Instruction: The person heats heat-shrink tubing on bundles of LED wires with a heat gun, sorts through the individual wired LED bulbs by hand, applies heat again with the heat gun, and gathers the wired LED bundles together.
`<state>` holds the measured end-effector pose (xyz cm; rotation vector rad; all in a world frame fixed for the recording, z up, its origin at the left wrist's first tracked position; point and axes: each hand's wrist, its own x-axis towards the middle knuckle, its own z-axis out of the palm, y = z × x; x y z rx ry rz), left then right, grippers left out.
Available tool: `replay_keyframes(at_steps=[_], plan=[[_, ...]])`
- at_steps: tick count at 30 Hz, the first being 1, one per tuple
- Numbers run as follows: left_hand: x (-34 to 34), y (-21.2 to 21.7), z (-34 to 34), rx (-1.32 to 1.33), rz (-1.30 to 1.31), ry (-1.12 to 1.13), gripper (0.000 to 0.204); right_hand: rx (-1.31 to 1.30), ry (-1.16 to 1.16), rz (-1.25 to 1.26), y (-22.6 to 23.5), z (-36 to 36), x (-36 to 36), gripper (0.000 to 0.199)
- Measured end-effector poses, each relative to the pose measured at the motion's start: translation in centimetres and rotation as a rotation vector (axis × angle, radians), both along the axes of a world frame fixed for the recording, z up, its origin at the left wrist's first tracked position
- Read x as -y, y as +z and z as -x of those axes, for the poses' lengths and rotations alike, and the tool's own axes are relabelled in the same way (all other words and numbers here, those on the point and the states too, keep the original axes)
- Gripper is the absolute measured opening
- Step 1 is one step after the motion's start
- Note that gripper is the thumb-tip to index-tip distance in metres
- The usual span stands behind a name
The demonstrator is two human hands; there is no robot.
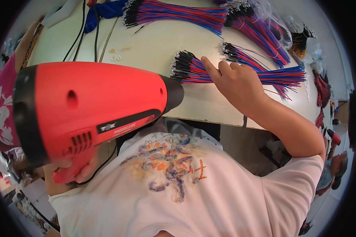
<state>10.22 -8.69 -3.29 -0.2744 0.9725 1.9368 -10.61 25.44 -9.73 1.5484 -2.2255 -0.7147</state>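
Observation:
A large red and black heat gun fills the left of the head view. My left hand is wrapped round its handle, partly hidden by the gun's body. The black nozzle points right, close to the black-sleeved ends of a bundle of red and blue wires on the table. Over the middle of that bundle lies my right hand, forefinger stretched toward the black ends and the other fingers bent down over the wires. Their tips and the thumb are hidden. Small clear pieces tip the black sleeves.
Another wire bundle lies just behind, partly under the held one. Larger bundles lie along the back of the pale table, beside clear plastic bags. Black cables cross the back left. Someone's pink patterned sleeve shows at far left.

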Motion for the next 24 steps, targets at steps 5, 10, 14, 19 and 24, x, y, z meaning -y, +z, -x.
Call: replay_keyframes(at_steps=[5,10,14,19,24], plan=[[-2.2,0.6,0.1,-0.046,0.155,0.197,0.084,-0.024,0.019,0.041,-0.7,0.0,-0.2,0.067],[-3.3,1.0,1.1,-0.243,0.17,0.326,0.085,-0.049,-0.013,0.038,-1.0,0.1,-0.5,0.066],[-4.8,2.8,1.6,-0.301,0.263,0.258,0.082,-0.012,-0.019,0.041,-0.7,0.2,-0.4,0.056],[-6.1,2.7,3.4,-0.331,0.299,0.45,0.075,-0.029,-0.029,0.007,-0.7,0.6,-0.5,0.042],[-6.1,2.5,4.2,-0.343,0.21,0.428,0.072,-0.065,0.027,0.002,-0.6,0.6,-0.2,0.039]])
